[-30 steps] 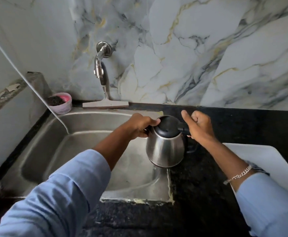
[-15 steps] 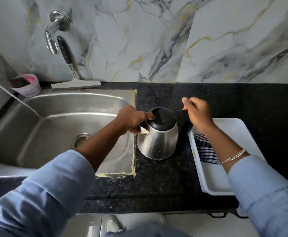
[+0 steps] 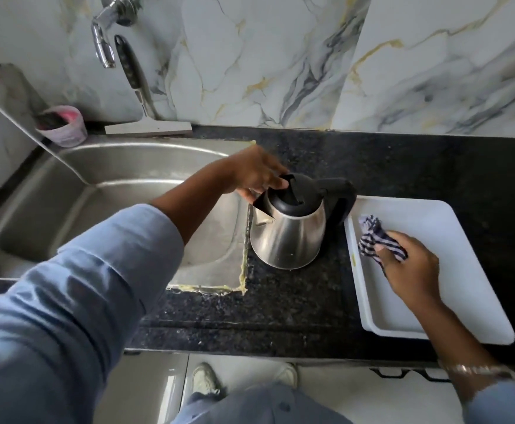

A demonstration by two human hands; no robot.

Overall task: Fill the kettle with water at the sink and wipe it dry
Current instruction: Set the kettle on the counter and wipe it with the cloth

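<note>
The steel kettle [image 3: 290, 237] with its black lid and handle stands upright on the dark granite counter [image 3: 296, 301], just right of the sink [image 3: 121, 191]. My left hand [image 3: 256, 175] rests on the kettle's lid rim and spout side, fingers curled against it. My right hand [image 3: 409, 264] is inside the white tray [image 3: 452, 295], fingers closed on a crumpled blue-and-white striped cloth [image 3: 375, 237]. The kettle's lid is down, so the water inside is hidden.
A chrome tap [image 3: 106, 35] juts from the marble wall above the sink. A squeegee [image 3: 146, 117] leans behind the sink beside a pink cup [image 3: 63, 125]. The counter's front edge runs below the tray; my shoes show on the floor.
The kettle went from above the sink onto the counter. My right hand let go of the kettle's handle and moved right into the tray, closing on the striped cloth.
</note>
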